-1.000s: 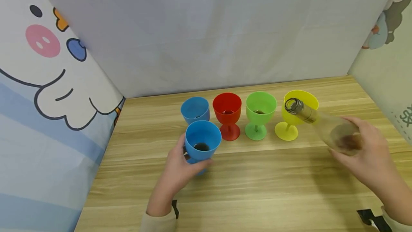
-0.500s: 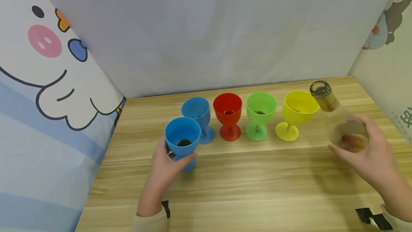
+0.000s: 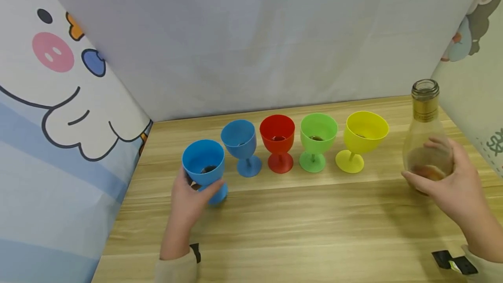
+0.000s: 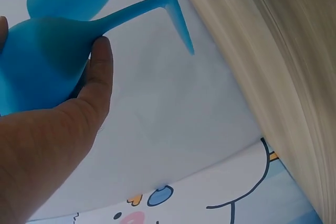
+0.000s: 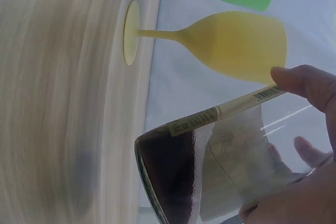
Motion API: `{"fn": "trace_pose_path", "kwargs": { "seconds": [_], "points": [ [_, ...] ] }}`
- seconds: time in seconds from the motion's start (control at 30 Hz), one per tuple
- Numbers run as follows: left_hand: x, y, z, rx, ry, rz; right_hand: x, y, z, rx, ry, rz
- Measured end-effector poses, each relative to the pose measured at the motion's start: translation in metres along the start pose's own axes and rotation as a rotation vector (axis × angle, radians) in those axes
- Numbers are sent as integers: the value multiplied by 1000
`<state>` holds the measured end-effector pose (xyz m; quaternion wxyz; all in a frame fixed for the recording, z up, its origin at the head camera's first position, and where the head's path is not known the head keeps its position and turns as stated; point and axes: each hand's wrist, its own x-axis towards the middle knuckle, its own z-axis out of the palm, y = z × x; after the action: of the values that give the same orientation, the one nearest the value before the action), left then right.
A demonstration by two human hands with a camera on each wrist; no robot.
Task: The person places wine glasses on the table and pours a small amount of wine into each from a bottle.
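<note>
My left hand (image 3: pixel 189 200) grips a bright blue goblet (image 3: pixel 196 154) by its bowl, upright, with a little dark liquid inside. In the left wrist view the goblet's foot (image 4: pixel 176 19) hangs off the wood surface. At the right, my right hand (image 3: pixel 459 182) holds a clear glass bottle (image 3: pixel 424 136) around its lower body, neck up. Dark liquid (image 5: pixel 168 177) lies at its bottom in the right wrist view. Between the hands stand a second blue goblet (image 3: pixel 240 145), a red goblet (image 3: pixel 277 143), a green goblet (image 3: pixel 317 143) and a yellow goblet (image 3: pixel 361 141) in a row, dark liquid showing in them.
The wood-grain table (image 3: pixel 298 226) runs under everything. A pale cloth backdrop (image 3: pixel 267 47) rises behind the goblets. Cartoon-printed panels stand at the left (image 3: pixel 78 187) and the right (image 3: pixel 479 82).
My left hand has carried its blue goblet leftward, away from in front of the second blue goblet. The bottle has swung from tilted over the yellow goblet to upright at the right.
</note>
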<state>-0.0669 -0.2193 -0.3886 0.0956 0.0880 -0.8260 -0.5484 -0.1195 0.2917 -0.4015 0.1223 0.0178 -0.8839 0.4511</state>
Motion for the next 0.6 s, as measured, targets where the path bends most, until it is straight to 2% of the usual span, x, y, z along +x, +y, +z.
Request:
{"fn": "trace_pose_path", "kwargs": {
  "seconds": [0.3,0.6],
  "points": [
    [12,-6,3,13,28,-72,3,5,1,52,0,30],
    [23,-13,6,23,51,-100,12,11,7,91,0,57]
  ]
}}
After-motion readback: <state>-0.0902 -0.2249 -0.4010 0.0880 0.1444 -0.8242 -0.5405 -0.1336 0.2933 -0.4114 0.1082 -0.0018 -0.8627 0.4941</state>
